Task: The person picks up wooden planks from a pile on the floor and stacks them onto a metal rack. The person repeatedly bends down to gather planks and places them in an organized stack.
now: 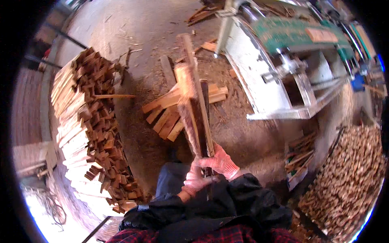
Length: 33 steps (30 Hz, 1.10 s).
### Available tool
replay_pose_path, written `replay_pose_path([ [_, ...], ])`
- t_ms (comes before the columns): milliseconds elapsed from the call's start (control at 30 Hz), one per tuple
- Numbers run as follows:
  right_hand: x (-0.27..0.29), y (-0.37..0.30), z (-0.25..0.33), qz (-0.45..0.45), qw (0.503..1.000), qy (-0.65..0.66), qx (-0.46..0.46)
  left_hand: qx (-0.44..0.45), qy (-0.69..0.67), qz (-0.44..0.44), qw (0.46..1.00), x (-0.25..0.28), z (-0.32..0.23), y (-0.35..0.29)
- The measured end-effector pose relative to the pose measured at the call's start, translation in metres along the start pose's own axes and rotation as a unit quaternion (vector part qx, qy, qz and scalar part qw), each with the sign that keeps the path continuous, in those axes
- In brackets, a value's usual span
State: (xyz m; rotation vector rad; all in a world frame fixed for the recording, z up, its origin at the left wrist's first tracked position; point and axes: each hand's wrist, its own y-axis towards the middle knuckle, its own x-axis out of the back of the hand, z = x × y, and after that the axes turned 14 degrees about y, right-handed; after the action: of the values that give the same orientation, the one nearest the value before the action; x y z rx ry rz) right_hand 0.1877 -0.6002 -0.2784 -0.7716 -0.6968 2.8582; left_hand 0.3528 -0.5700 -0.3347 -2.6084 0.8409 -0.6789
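Both my hands wear pinkish-orange knit work gloves. My right hand [222, 163] is closed around the near end of a bundle of long, rough wooden strips [195, 109], gripping it from the right side. From the left, my left hand [195, 178] wraps the same end a little lower, its fingers somewhat blurred. The strips point up and away from my body, their far ends fanning slightly apart. Below and beyond them, several shorter boards [167, 121] lie loosely piled on the dirt floor, partly hidden by the bundle.
A tall stack of cut wood pieces [89, 133] stands at left. A white and green woodworking machine [259, 69], with a board [321, 35] on top, fills the upper right. Another large wood stack [350, 178] is at lower right, beside loose scraps [300, 154]. Sawdust covers the floor.
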Motion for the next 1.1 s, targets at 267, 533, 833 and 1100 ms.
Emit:
replay_pose_path([
  [267,-0.154,0.120,-0.022,0.050,0.974,0.183,-0.128,0.156,-0.077,-0.115,0.978,0.162,0.041,0.004],
  [533,-0.259,0.212,-0.066,0.075,0.987,0.077,-0.122,0.195,-0.084,-0.171,0.962,0.289,0.054,0.020],
  [833,-0.228,0.260,-0.017,0.024,0.956,0.273,-0.102,0.125,0.106,-0.097,0.982,0.329,0.021,0.054],
  [1100,-0.111,0.476,0.208,-0.075,0.958,0.140,0.239,0.083,-0.025,-0.253,0.963,0.320,0.036,0.035],
])
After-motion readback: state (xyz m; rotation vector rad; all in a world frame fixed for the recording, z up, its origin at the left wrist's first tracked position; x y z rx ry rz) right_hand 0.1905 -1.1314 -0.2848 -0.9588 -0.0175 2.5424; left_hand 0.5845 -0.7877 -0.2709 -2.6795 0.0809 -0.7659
